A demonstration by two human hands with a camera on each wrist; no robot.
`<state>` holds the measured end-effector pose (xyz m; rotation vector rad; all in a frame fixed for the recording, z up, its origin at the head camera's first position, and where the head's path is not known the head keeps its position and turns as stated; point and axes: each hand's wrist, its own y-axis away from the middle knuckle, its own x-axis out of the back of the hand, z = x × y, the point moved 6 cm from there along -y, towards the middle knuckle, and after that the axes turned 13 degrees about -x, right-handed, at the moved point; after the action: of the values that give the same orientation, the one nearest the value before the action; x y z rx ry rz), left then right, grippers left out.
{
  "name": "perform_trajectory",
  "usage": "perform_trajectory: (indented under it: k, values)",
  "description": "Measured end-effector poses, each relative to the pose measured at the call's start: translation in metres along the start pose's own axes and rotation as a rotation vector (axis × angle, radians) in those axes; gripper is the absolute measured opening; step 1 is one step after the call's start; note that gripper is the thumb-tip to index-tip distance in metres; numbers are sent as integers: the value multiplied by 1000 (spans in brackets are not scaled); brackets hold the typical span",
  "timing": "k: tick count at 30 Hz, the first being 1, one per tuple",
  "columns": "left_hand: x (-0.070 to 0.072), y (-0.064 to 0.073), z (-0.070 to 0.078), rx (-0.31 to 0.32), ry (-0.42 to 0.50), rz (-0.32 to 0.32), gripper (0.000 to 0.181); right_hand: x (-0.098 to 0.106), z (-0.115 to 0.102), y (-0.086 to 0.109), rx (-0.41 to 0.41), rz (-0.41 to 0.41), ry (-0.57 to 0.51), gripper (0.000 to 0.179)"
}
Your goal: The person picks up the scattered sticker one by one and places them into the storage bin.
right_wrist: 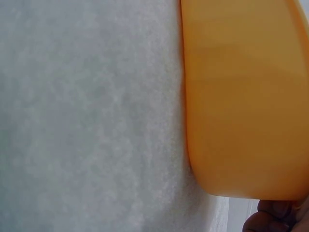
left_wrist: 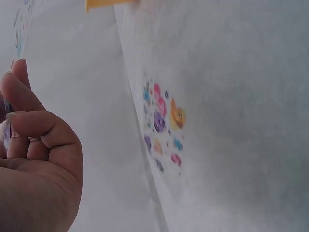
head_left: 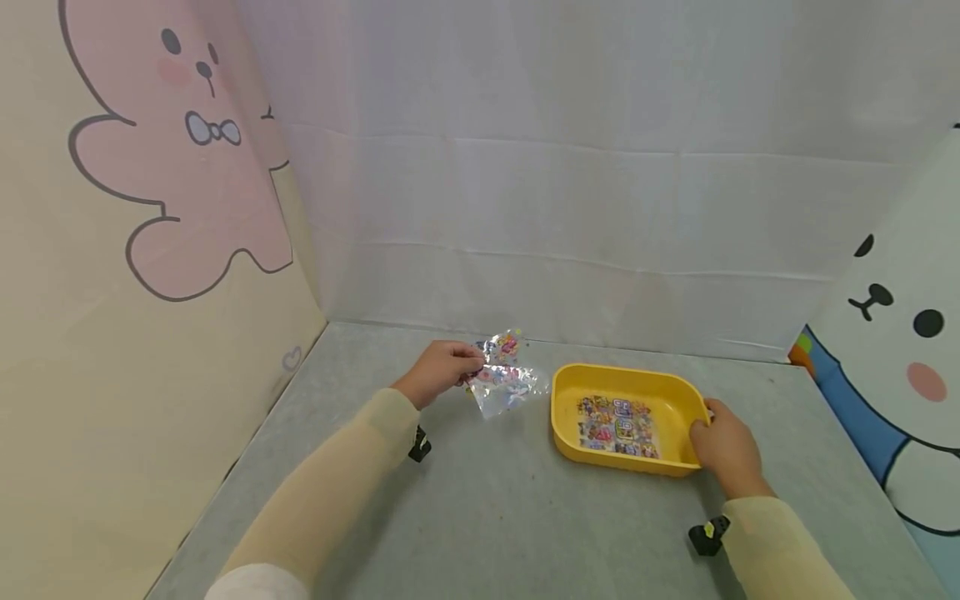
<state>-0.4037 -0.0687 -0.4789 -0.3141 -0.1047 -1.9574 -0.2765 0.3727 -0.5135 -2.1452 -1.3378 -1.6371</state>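
My left hand (head_left: 444,372) pinches a thin, clear sheet of small colourful cartoon stickers (head_left: 506,390) between thumb and fingertips, and the film hangs out to the right. Another clear sticker sheet (left_wrist: 164,125) lies on the grey surface, close to the far wall in the left wrist view. With its thumb over the right rim, my right hand (head_left: 727,442) grips a shallow yellow plastic tray (head_left: 630,377). Inside the tray lie printed sticker sheets (head_left: 617,427) with rows of cartoon figures. The right wrist view shows the tray's outer side and a few fingertips (right_wrist: 273,217) under its edge.
The grey cloth-covered tabletop (head_left: 487,517) reaches back to a white fabric wall (head_left: 525,208). A cream panel with a pink cartoon animal (head_left: 187,150) rises at left, and a white cartoon animal (head_left: 922,358) at right. Black wrist-worn devices (head_left: 420,444) sit under both wrists.
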Motion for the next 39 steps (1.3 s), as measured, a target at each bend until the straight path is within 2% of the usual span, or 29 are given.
perform_trajectory:
  k: [9,20,28,34,39]
  values:
    - [-33,-5,10,-17,-16,-55,15,0,0,-3,10,-4,12,61]
    - [-69,-17,18,19,-38,-101,16,0,0,-1,18,-3,3,61]
    - [-93,-21,36,-5,-37,-128,12,0,2,-4,16,1,7,61]
    - [-112,-28,47,-12,-113,-135,10,0,2,-2,17,0,7,61]
    - [-124,-36,58,-56,-207,-162,11,1,1,-1,11,-3,-2,61]
